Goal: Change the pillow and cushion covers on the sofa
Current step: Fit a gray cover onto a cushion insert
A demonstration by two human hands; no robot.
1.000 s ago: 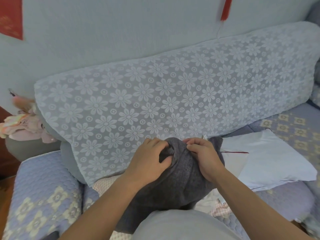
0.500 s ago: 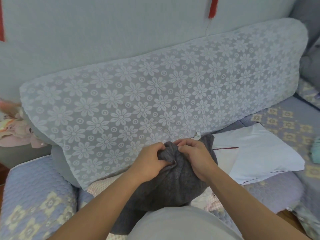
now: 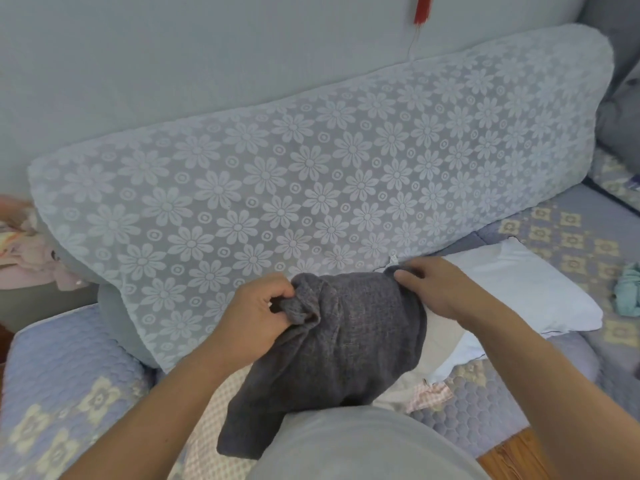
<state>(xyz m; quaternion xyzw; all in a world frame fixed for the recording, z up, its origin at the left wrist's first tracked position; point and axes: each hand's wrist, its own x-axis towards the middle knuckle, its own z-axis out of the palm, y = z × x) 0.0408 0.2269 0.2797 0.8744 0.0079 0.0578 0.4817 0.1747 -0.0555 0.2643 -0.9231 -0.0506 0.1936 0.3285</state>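
Note:
A dark grey cushion cover lies bunched in front of me on the sofa seat. My left hand grips a gathered fold at its upper left. My right hand pinches its upper right corner, near a small white zipper tab. The top edge of the cover is stretched between both hands. A white pillow lies flat to the right, partly under the grey cover. A pink checked cloth shows under the grey cover.
A long backrest cushion with white flower lace leans against the wall behind. The sofa seat has a blue quilted mat. Pink clothes lie at the left, a teal cloth at the right edge.
My hands have moved apart: the right slid to the cover's right corner, the left stayed on its fold. The cover's top edge is spread wider. The view shifted right.

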